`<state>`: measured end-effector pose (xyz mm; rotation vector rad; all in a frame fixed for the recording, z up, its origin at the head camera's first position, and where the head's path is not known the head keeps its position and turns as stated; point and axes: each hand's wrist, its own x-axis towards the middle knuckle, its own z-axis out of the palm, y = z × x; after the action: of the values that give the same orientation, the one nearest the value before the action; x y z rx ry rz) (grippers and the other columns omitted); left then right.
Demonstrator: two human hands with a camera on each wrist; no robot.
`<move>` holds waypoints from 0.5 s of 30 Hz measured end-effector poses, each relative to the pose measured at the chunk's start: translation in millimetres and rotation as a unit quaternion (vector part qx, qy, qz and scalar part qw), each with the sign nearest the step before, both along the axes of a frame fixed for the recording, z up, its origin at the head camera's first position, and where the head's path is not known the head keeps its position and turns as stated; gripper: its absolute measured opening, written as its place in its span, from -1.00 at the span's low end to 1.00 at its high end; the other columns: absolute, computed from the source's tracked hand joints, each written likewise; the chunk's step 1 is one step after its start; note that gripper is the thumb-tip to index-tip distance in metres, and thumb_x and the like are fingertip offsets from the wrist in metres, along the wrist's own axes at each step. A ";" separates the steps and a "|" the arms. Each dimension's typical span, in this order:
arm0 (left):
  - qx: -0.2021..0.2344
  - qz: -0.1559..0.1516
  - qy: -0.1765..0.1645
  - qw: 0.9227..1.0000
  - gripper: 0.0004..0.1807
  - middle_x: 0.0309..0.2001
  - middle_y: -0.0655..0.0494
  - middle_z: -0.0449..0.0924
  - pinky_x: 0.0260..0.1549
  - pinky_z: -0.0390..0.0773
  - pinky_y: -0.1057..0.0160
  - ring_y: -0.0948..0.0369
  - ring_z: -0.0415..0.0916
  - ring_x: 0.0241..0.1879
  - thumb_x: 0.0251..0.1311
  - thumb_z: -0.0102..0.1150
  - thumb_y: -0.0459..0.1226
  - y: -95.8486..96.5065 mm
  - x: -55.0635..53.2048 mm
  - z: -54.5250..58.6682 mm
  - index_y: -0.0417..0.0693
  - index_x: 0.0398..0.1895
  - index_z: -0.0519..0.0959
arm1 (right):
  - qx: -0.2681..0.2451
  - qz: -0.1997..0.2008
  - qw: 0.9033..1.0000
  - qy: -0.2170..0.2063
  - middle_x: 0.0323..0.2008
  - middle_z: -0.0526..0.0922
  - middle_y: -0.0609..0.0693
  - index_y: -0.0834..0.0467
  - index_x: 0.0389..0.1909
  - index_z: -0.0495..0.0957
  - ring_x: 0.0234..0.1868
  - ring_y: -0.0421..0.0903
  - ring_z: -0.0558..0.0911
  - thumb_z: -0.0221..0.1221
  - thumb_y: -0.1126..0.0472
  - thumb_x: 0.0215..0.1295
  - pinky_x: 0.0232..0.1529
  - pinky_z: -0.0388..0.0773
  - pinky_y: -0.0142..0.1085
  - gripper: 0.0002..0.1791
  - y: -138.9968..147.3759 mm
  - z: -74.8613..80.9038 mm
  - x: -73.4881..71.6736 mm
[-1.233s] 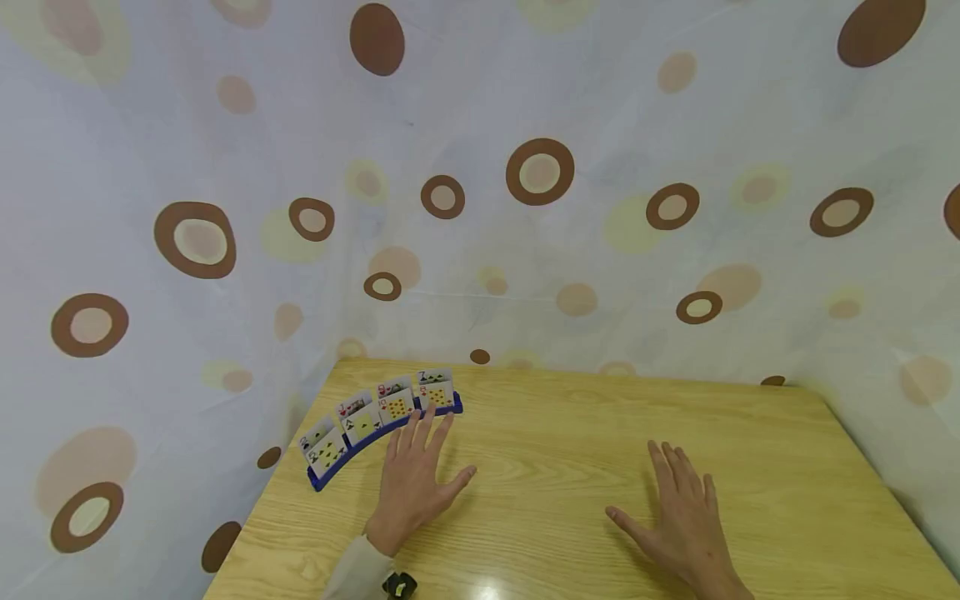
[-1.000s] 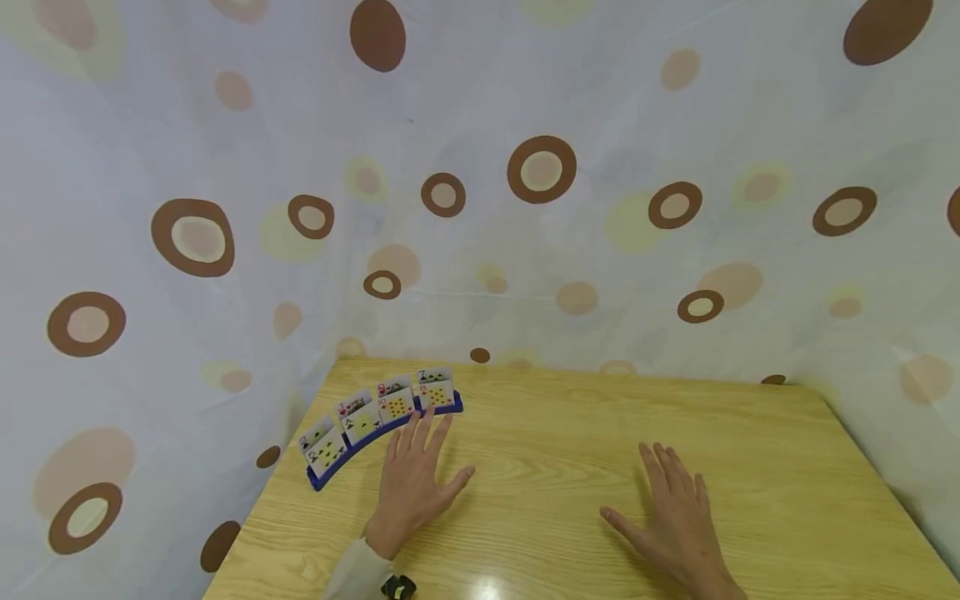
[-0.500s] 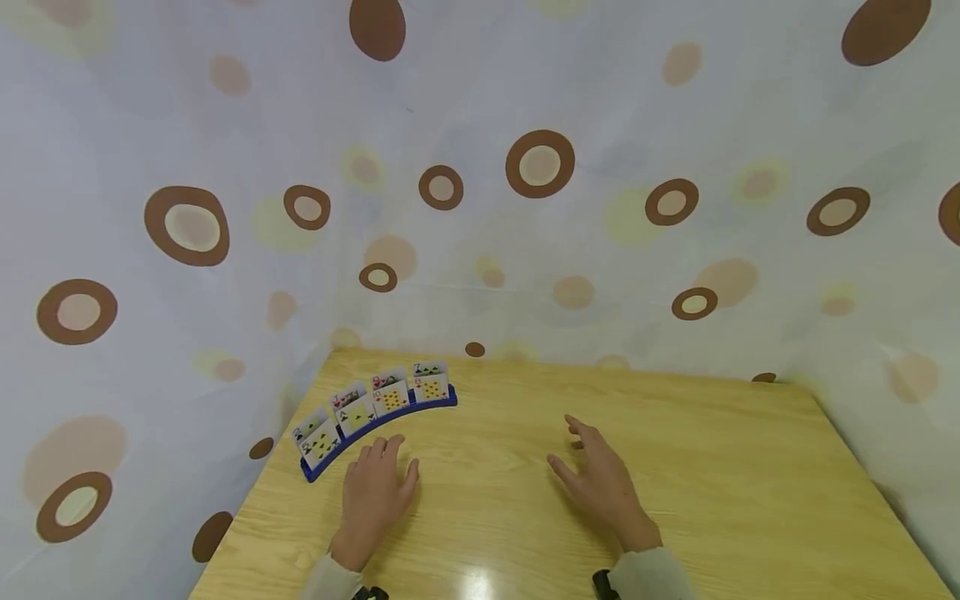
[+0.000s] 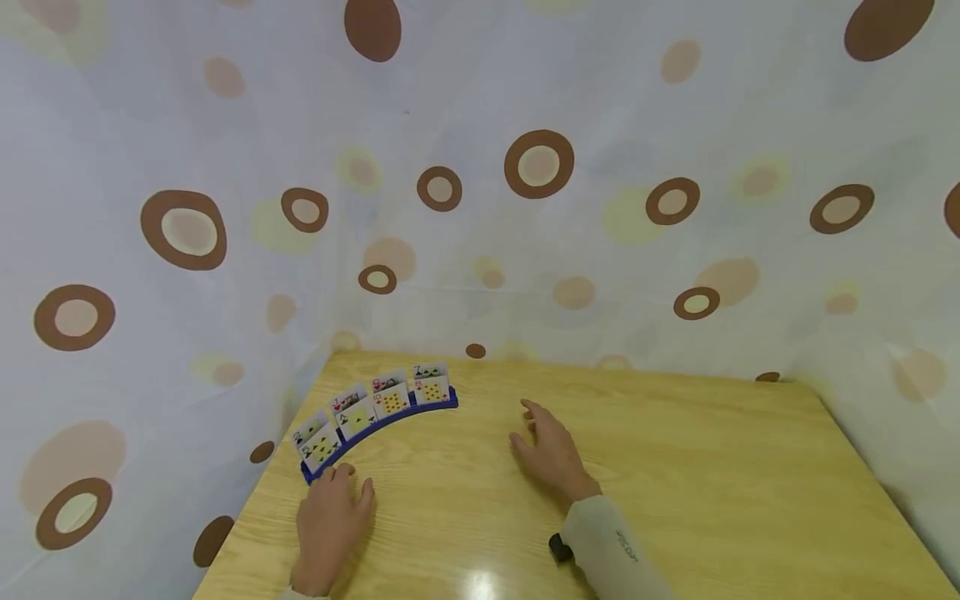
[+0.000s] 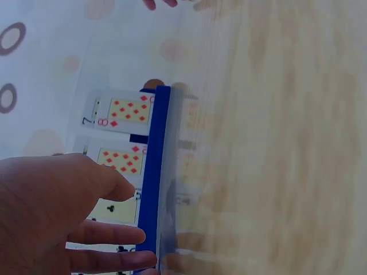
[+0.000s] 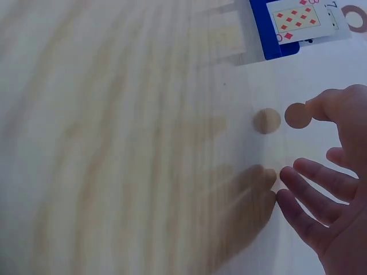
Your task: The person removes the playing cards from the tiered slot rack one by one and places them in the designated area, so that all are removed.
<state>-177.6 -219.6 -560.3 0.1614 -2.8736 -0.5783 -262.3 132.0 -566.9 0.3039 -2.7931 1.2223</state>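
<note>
A curved blue card holder (image 4: 390, 422) stands at the table's left, with several playing cards upright in it, paired front and back. At its right end the eight of diamonds (image 4: 432, 390) fronts a seven; the five of clubs (image 4: 321, 447) is at the left end. My left hand (image 4: 328, 518) is at the holder's near left end, fingertips right by its front edge, fingers relaxed. In the left wrist view its fingers (image 5: 109, 234) overlap the holder. My right hand (image 4: 551, 452) hovers right of the holder, fingers loosely bent and holding nothing.
The pale wooden table (image 4: 712, 467) stretches to the right. A white cloth with brown and beige dots (image 4: 600, 275) closes off the back and both sides. A black wrist strap (image 4: 559, 548) shows at the right sleeve (image 4: 611, 546).
My left hand has drawn back and left, from the holder's middle to its near left end. My right hand has come leftward across the table toward the holder. The cards look unmoved.
</note>
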 end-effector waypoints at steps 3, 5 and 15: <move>0.012 0.024 -0.042 0.999 -0.61 -0.11 -0.23 0.71 -0.23 0.71 -0.23 -0.21 0.68 -0.14 0.46 0.27 -0.11 -13.8 5.3 4.6 -0.33 -0.05 0.73 | -0.018 0.009 1.000 -0.014 0.43 0.58 0.27 0.25 0.64 0.28 0.35 0.24 0.65 0.29 0.16 0.58 0.38 0.57 0.19 -0.27 -4.6 -0.5 -9.0; 0.026 0.033 -0.050 0.998 -0.61 -0.14 -0.25 0.71 -0.27 0.72 -0.20 -0.20 0.69 -0.18 0.47 0.26 -0.11 -19.8 5.7 7.3 -0.35 -0.12 0.75 | -0.030 0.014 0.999 -0.016 0.43 0.57 0.30 0.29 0.63 0.29 0.35 0.26 0.65 0.27 0.19 0.59 0.37 0.57 0.21 -0.29 -6.0 1.7 -16.0; 0.028 0.091 -0.095 0.991 -0.43 -0.40 -0.21 0.59 -0.55 0.51 -0.05 -0.12 0.58 -0.40 0.49 0.15 -0.03 -29.3 3.6 21.4 -0.16 -0.69 0.52 | 0.107 0.066 0.992 -0.008 0.45 0.55 0.33 0.31 0.60 0.33 0.47 0.33 0.53 0.32 0.17 0.51 0.48 0.47 0.21 -0.26 -13.1 7.8 -41.9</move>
<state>-173.9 -248.9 -538.9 0.5072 -2.9819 -0.6386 -304.1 118.8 -559.1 0.5013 -2.9640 0.9496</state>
